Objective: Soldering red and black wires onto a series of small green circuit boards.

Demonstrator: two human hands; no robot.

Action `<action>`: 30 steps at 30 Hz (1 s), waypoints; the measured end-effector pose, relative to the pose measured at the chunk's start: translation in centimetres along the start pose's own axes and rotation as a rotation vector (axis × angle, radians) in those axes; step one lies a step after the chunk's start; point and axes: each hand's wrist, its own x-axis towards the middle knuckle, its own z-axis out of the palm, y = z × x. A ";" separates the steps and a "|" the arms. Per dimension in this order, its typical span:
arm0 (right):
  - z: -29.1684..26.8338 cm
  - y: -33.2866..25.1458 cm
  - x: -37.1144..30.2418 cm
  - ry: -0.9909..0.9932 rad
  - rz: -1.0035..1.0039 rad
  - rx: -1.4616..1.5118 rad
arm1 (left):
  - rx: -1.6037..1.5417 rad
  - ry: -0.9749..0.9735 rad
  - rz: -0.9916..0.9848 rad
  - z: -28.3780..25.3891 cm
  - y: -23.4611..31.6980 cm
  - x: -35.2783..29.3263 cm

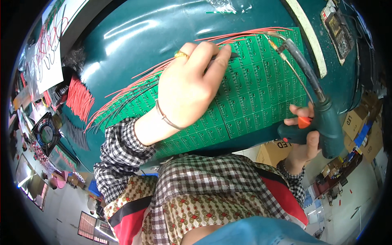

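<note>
Dark capital letters are standing out on a brown cardboard box [353, 124] at the far right. More dark capitals, partly hidden, are showing on a second brown box [271, 154], just below the table's near edge. Tiny pale markings are repeating across the green circuit boards [249, 100], too small to read.

Left hand [188, 83] over board [261, 81], back up, knuckles bent, fingers [219, 65] curled down toward its far edge; some tips hidden, grip not readable. Left wrist [162, 120] roughly in line with the hand, forearm coming in across the board's near edge. Right hand [307, 130] just off the board's near right corner, fingers bent into a grip. Right wrist [295, 162] lower, nearer the body than the board.
</note>
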 end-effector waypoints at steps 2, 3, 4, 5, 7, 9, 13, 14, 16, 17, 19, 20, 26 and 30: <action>-0.2 0.2 -0.2 0.008 0.008 -0.016 | -0.006 0.021 0.019 0.2 0.0 0.1; -0.3 0.2 -0.3 0.011 0.012 -0.031 | -0.007 0.044 0.037 0.2 0.0 0.2; -0.3 0.2 -0.5 0.011 0.015 -0.031 | -0.009 0.042 0.036 0.2 0.0 0.2; 0.0 0.2 -0.9 0.012 0.028 -0.044 | -0.004 0.057 0.053 0.1 -0.1 0.0; 0.7 0.1 -1.6 0.015 0.043 -0.055 | -0.001 0.069 0.072 0.0 -0.2 -0.6; 0.9 0.0 -1.8 -0.031 0.057 -0.039 | -0.020 0.106 0.069 0.0 -0.3 -0.7; 0.9 -0.3 -1.7 -0.101 0.083 -0.059 | -0.012 0.109 0.070 -0.2 -0.3 -0.5; 0.9 -0.2 -1.8 -0.122 0.087 -0.065 | -0.007 0.113 0.070 -0.2 -0.3 -0.5; 0.8 -0.1 -1.8 -0.144 0.093 -0.071 | -0.002 0.116 0.068 -0.2 -0.1 -0.4; 0.9 0.0 -2.0 -0.155 0.098 -0.084 | -0.013 0.096 0.034 -0.5 0.1 -0.4; 0.9 0.0 -2.0 -0.166 0.104 -0.097 | -0.024 0.074 -0.002 -0.6 0.2 -0.3; 1.1 0.1 -2.1 -0.154 0.114 -0.084 | -0.025 0.072 -0.001 -0.6 0.2 -0.3; 1.2 -0.1 -1.7 -0.143 0.145 -0.054 | -0.041 0.083 0.015 -0.3 0.0 -0.2; 1.1 0.0 -1.7 -0.141 0.141 -0.046 | -0.027 0.072 0.022 -0.4 0.2 0.0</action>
